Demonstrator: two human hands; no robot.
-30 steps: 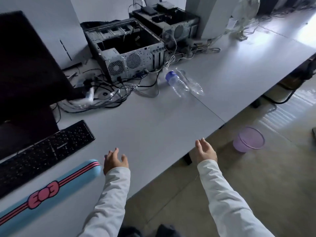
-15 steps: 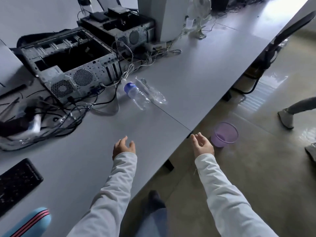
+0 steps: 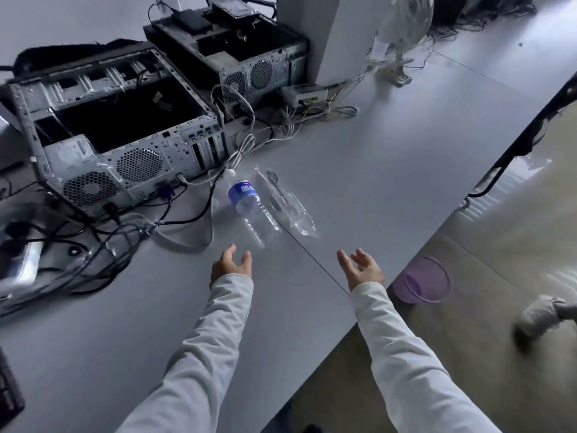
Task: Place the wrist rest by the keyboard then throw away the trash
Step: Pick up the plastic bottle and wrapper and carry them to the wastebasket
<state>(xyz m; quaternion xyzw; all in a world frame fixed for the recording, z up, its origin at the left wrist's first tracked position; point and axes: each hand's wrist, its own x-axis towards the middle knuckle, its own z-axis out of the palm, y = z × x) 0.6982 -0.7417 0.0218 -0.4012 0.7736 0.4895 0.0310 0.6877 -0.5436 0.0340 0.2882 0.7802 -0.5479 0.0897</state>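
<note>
Fingers of the left hand [image 3: 231, 266] and right hand [image 3: 362, 270] were spread and curled loosely, gripping nothing, above the smooth grey desk [image 3: 390, 157]. Just beyond them lay a ribbed clear plastic bottle [image 3: 253, 211] with a blue label beside a crinkled transparent wrapper [image 3: 285, 203], near the desk's front edge. A round purple mesh bin [image 3: 422, 284] stood on the floor below. Half a second before, both hands were farther from the bottle and the wrist rest was in view.
</note>
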